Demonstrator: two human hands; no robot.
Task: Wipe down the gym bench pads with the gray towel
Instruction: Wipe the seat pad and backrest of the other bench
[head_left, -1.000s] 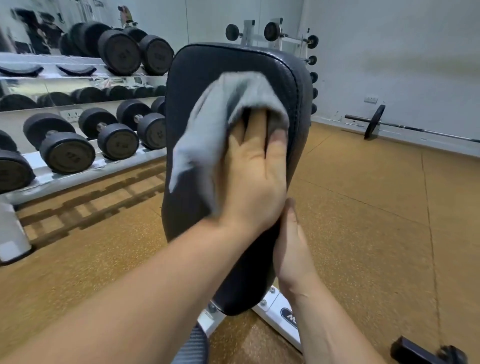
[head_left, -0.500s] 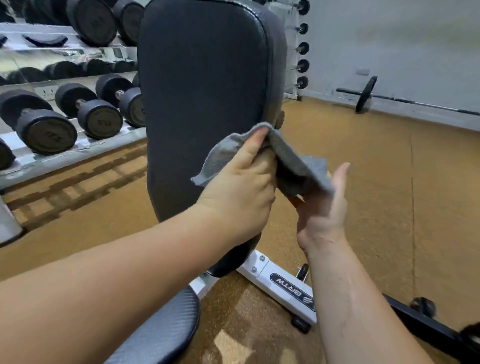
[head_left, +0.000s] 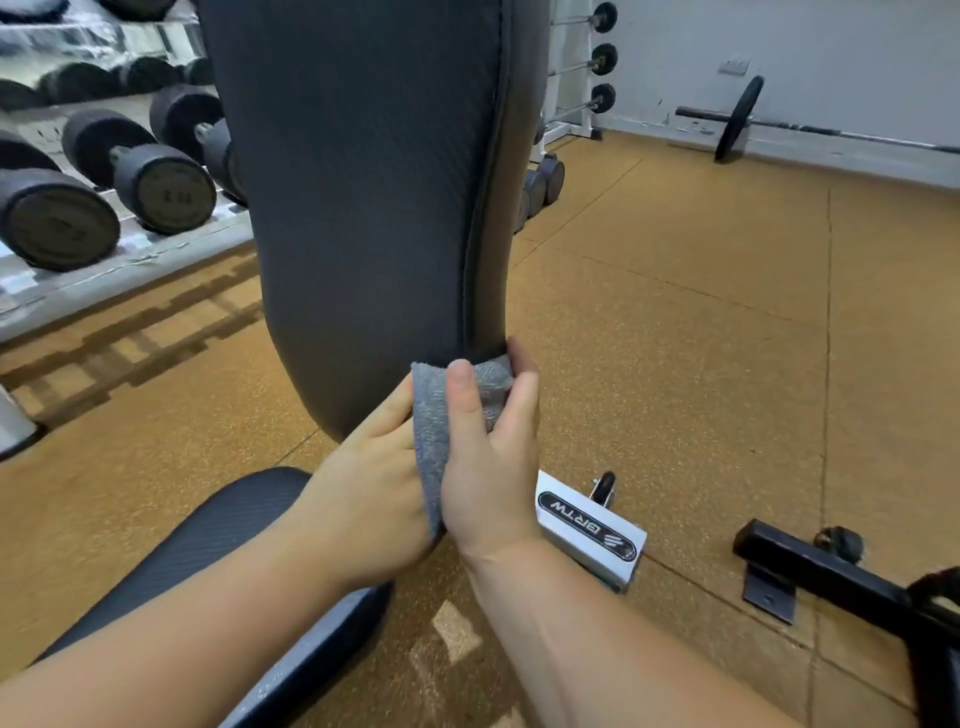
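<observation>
Head view: left grip (head_left: 363, 493) and right grip (head_left: 488, 467) both clench the towel (head_left: 431, 415) at the lower right edge of the back pad (head_left: 363, 182), which runs upward; seat pad (head_left: 182, 561) lies near-left, nearer the left grip.

Dumbbells (head_left: 156, 182) on rack (head_left: 130, 254); barbell (head_left: 737, 119) by wall; cork-brown floor (head_left: 701, 312)

— Where is the gray towel (head_left: 434, 431) sitting?
— The left hand (head_left: 369, 488) and right hand (head_left: 491, 467) are gripping it between them, the right hand's thumb pressing it just under the bottom edge of the back pad (head_left: 363, 182).
</observation>
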